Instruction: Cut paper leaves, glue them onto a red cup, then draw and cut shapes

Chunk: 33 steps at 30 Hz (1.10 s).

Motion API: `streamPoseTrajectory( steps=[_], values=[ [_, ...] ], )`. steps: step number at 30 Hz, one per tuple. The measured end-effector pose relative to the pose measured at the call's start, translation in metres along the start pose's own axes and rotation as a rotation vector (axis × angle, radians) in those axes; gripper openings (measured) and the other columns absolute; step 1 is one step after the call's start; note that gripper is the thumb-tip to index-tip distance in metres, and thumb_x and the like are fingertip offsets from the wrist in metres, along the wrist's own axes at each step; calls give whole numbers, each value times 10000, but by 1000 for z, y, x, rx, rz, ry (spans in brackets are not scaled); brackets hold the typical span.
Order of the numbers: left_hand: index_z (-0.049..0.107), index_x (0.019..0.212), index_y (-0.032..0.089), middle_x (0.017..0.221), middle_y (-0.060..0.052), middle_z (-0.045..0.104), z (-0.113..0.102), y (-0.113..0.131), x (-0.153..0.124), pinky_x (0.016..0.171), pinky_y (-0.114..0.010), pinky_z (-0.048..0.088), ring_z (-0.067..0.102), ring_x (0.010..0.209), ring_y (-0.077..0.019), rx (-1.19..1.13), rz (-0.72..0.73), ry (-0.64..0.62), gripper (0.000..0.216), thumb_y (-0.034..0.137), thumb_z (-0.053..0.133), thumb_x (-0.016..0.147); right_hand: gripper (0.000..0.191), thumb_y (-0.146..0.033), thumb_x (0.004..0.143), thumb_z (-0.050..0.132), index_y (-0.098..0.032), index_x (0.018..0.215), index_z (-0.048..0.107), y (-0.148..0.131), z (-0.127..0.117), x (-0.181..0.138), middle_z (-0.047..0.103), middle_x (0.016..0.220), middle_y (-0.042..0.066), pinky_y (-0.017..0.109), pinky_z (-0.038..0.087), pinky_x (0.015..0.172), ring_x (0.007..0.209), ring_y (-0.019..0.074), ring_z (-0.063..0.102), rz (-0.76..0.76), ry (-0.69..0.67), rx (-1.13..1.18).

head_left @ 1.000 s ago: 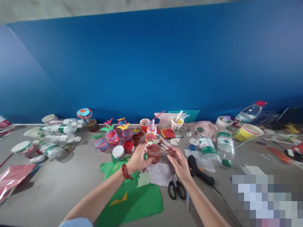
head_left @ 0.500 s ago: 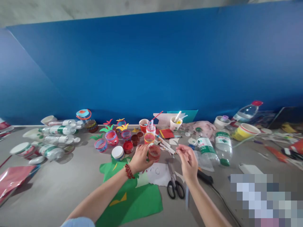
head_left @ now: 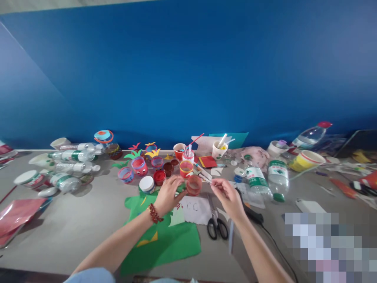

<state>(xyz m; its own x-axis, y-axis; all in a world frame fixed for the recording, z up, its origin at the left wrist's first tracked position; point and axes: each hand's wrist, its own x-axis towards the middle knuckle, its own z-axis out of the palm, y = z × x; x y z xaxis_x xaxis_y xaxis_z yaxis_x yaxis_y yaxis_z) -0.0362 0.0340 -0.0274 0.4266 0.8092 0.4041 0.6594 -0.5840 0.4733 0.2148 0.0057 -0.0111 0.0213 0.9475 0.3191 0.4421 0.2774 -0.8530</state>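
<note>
My left hand (head_left: 169, 193), with a red bead bracelet at the wrist, grips a small red-painted cup (head_left: 194, 184) tilted on its side above the table. To the cup's right, my right hand (head_left: 226, 194) has its fingers pinched together close to the cup's mouth; what it pinches is too small to make out. Beneath the hands lie a green felt sheet (head_left: 161, 236), a white paper with small drawn shapes (head_left: 194, 209) and black-handled scissors (head_left: 216, 224).
Painted cups and paint jars (head_left: 153, 173) cluster behind the hands. Plastic bottles (head_left: 70, 167) lie at the left, two more bottles (head_left: 265, 181) at the right. A black glue gun (head_left: 250, 212) with cord is right of the scissors. A blue wall backs the table.
My left hand lifted and tilted the red cup. My right hand moved out to the right, then came back in toward the cup with its fingers pinched. The view shifted slightly.
</note>
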Motion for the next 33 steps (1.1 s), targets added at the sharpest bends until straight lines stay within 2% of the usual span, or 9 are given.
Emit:
streamPoseTrajectory(
  steps=[2,4,8,11,15,23,28,33],
  values=[
    [608,1061,222,1100,-90,659,-16,2,-16,946,-439,440,581,1086,-270,12,30,-70,203,274,600,865,201,-387,886,568,-247,1021,618,-10,-7,-9,700,909,48,296,517,635,726,202,662,-23,-166,-168],
    [616,1020,221,1055,-75,658,-27,7,-35,911,-425,442,582,1029,-265,33,39,-195,232,304,673,811,187,-363,868,586,-269,1024,624,-16,-10,-23,699,907,43,303,510,625,722,209,662,-101,-244,-324],
    [585,1079,213,1060,-85,625,-29,16,-69,877,-442,432,554,1000,-291,113,-55,-253,485,415,782,685,251,-352,779,662,-271,1011,614,-6,-6,-58,692,1020,75,369,519,699,830,274,671,-191,-259,-571],
    [566,1069,208,1074,-84,610,-23,17,-81,865,-435,426,541,999,-285,136,-94,-241,419,425,730,750,415,-354,730,683,-272,1124,582,11,0,-78,673,1109,97,430,513,766,930,327,653,-191,-209,-723],
    [558,988,195,1059,-77,604,-19,16,-84,855,-421,419,535,981,-269,138,-121,-219,242,337,661,821,503,-339,727,666,-256,1209,548,22,5,-89,658,1160,113,468,498,830,995,352,629,-211,-171,-793],
    [568,883,197,949,-55,631,-29,13,-81,863,-401,414,552,921,-233,123,-59,-185,30,210,573,856,548,-247,682,605,-224,1224,525,12,2,-85,651,1119,116,457,500,822,976,342,612,-216,-136,-793],
    [580,878,200,966,-52,637,-51,-7,-82,853,-394,424,566,921,-222,218,-98,-146,119,150,474,899,512,-274,716,599,-197,1218,531,20,-13,-84,653,1094,140,450,492,826,977,342,607,-240,-85,-833],
    [595,898,195,965,-84,637,-63,-17,-81,799,-412,453,586,913,-266,444,-164,-117,95,274,541,892,463,-291,760,575,-176,1206,539,25,-18,-86,658,1107,142,433,488,825,977,324,611,-221,-91,-929]
  ],
)
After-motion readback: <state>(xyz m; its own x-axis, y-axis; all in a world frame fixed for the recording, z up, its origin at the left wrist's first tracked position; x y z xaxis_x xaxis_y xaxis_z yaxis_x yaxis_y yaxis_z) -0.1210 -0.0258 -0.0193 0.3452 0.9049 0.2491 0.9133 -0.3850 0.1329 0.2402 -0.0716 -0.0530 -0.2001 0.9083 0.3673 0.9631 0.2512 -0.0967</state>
